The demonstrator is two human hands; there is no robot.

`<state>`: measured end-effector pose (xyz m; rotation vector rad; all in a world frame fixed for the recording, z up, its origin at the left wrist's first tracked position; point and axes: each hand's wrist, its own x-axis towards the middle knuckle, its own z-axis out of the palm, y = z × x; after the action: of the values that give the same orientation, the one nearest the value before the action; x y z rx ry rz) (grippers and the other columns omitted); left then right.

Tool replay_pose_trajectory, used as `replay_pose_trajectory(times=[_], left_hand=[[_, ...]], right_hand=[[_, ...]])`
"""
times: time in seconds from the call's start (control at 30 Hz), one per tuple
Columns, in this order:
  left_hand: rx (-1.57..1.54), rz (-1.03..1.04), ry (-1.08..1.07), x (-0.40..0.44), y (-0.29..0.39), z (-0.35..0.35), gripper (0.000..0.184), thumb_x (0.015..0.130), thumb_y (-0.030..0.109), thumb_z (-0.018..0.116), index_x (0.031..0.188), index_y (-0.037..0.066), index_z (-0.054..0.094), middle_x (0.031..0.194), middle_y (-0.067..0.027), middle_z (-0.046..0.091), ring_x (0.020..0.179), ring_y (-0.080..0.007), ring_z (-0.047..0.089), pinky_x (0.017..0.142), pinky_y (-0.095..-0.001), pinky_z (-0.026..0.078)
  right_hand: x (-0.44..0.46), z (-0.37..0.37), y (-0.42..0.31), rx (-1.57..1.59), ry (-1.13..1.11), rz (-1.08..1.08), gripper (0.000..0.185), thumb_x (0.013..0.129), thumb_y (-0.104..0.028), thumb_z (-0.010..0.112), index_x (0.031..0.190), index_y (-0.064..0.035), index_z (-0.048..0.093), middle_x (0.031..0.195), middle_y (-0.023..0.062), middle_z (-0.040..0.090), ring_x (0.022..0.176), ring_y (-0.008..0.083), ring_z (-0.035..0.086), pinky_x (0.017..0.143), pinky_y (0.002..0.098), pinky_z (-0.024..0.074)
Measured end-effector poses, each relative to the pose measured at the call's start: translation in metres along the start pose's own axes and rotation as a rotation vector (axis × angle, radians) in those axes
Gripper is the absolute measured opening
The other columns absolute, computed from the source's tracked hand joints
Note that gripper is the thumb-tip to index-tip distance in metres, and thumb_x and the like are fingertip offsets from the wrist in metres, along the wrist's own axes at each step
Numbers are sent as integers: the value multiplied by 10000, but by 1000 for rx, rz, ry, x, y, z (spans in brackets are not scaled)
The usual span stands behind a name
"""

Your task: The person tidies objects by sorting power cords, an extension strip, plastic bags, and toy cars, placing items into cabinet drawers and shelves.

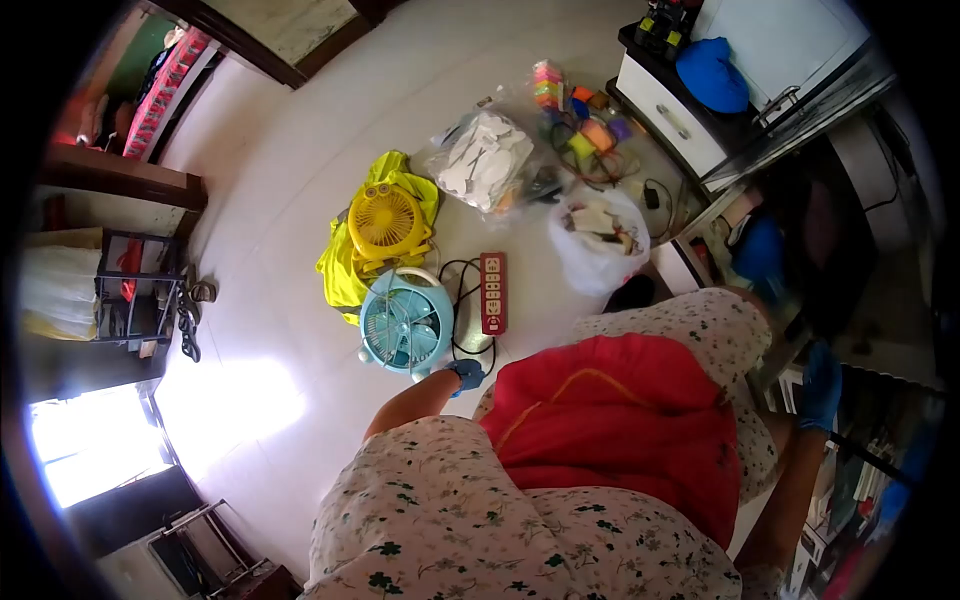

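1 yel fan (387, 222), 1 teal fan (405, 325), 1 pwr strip (493, 293)

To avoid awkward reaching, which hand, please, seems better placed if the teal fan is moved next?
Probably left: the left hand is beside the teal fan; the right hand is much farther away.

Head-height view; facing steeply downward
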<state>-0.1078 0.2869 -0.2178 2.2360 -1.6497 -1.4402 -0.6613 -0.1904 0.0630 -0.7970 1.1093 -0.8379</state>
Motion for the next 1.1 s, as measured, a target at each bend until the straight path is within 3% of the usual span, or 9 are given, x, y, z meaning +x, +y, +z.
replay_pose_trajectory(times=[0.2, 0.3, 0.57, 0.63, 0.7, 0.83, 0.9, 0.97, 1.1], left_hand=[[521, 256, -121, 16, -2, -8, 226, 818, 204, 465, 729, 46, 599, 759, -141, 608, 707, -314, 575, 632, -401, 439], [-148, 4, 132, 21, 16, -23, 223, 801, 217, 480, 726, 24, 562, 728, -189, 565, 678, -336, 547, 614, -416, 420], [-306, 79, -176, 40, 70, -59, 236, 881, 203, 417, 976, 53, 573, 990, -112, 604, 908, -267, 573, 782, -339, 430], [-183, 182, -150, 65, 29, -25, 246, 881, 202, 421, 1015, 53, 565, 1024, -114, 599, 927, -275, 569, 805, -346, 429], [-39, 290, -121, 78, 3, -21, 263, 881, 201, 425, 1054, 53, 556, 1057, -115, 593, 946, -284, 566, 827, -353, 428], [-475, -31, -97, 67, -2, -14, 297, 863, 244, 451, 1044, 42, 571, 1047, -138, 597, 963, -292, 563, 838, -380, 432], [-65, 52, -81, 71, 5, -48, 297, 854, 271, 460, 989, 38, 585, 1012, -148, 601, 939, -299, 565, 819, -375, 436], [-366, 3, -96, 59, 16, -45, 277, 855, 272, 448, 931, 50, 594, 978, -155, 602, 909, -308, 564, 792, -373, 441], [120, 152, -96, 60, 62, -88, 273, 852, 269, 424, 868, 52, 588, 907, -161, 604, 837, -303, 570, 744, -378, 446]], right_hand=[[-2, 13, 0, 105, 82, 18, 519, 931, -350, 337, 1339, -30, 333, 1416, 110, 277, 1322, 204, 217, 1061, 333, 128], [-4, 11, 3, 127, 109, 9, 512, 934, -341, 338, 1337, -26, 333, 1407, 111, 294, 1312, 206, 240, 1052, 331, 162], [-16, 11, 1, 225, 62, 1, 493, 935, -322, 354, 1322, -17, 356, 1377, 112, 348, 1288, 190, 296, 1035, 317, 210], [-22, 14, -4, 195, 113, -24, 459, 928, -269, 366, 1291, 11, 377, 1319, 121, 425, 1202, 176, 417, 887, 251, 396], [-25, 6, 0, 241, 60, -52, 463, 927, -269, 367, 1296, 11, 371, 1325, 121, 419, 1202, 177, 415, 874, 250, 401], [-31, 5, 2, 305, -8, -140, 498, 903, -263, 458, 1287, 42, 368, 1329, 139, 403, 1227, 225, 392, 888, 290, 418], [-31, 13, 3, 315, 107, -178, 492, 904, -261, 459, 1278, 47, 373, 1324, 146, 404, 1202, 220, 422, 843, 288, 464], [-38, 18, -1, 316, -5, -168, 487, 908, -255, 456, 1279, 48, 367, 1319, 141, 413, 1184, 213, 442, 814, 281, 486], [-42, 40, -4, 323, 116, -217, 476, 911, -253, 452, 1273, 48, 379, 1275, 155, 458, 1152, 210, 475, 758, 262, 502]])
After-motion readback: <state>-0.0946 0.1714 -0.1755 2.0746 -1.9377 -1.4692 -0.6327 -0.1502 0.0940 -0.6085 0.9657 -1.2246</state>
